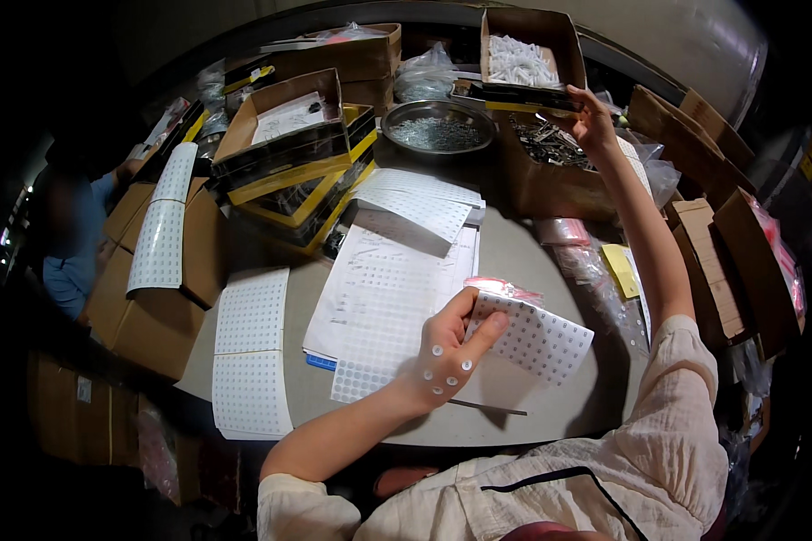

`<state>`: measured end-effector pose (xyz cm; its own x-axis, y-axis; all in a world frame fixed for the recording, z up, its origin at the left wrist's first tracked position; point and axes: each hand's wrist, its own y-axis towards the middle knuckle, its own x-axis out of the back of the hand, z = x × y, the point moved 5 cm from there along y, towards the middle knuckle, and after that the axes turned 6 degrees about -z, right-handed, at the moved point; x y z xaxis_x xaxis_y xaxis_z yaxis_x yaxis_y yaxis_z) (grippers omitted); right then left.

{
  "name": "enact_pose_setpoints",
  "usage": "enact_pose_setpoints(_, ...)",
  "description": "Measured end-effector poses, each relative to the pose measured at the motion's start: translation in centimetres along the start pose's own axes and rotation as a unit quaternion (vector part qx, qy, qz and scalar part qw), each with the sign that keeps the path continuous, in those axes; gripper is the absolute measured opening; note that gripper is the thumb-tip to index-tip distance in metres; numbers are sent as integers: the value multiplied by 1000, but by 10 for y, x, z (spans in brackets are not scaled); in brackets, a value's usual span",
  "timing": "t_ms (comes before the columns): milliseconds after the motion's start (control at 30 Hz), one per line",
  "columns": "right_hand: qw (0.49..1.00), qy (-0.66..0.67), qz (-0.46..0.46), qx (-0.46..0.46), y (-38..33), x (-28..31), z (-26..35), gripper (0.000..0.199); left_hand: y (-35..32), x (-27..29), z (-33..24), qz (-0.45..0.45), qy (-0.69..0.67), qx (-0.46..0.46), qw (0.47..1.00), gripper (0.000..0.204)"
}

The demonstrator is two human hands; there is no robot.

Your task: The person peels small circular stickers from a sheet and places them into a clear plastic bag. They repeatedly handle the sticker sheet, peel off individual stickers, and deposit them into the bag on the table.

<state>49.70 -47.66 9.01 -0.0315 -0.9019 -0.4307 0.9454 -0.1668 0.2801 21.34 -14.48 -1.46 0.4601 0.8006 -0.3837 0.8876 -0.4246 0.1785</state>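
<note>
Left hand [456, 356]'s pinching a white sheet of small stickers [543, 341] and pink-edged clear plastic [507, 288] above the grey table [516, 243]. Partway, I'd say: five round white stickers [465, 365] on that hand, loads left on the sheet. Right hand [594, 124]'s up by the brown cardboard box of white pieces [566, 38]; can't tell if it's gripping.

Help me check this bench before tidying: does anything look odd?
Yes: several round stickers sit on the skin of the left hand, toward the wrist. That looks odd, since stickers usually stay on sheets.
</note>
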Motion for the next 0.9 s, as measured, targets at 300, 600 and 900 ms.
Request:
enact_pose_setpoints(300, 993, 97, 31, -68, 20, -42, -38, 28, 1, 3, -3, -13, 61, -11, 998, 26)
enact_pose_setpoints(600, 991, -137, -6, 9, 31, -39, -58, 23, 0, 0, -5, -4, 107, -45, 993, 23)
enact_pose_setpoints(900, 951, -284, -79, 89, 44, -46, -82, 56, 4, 1, -5, -31, 93, -61, 993, 25)
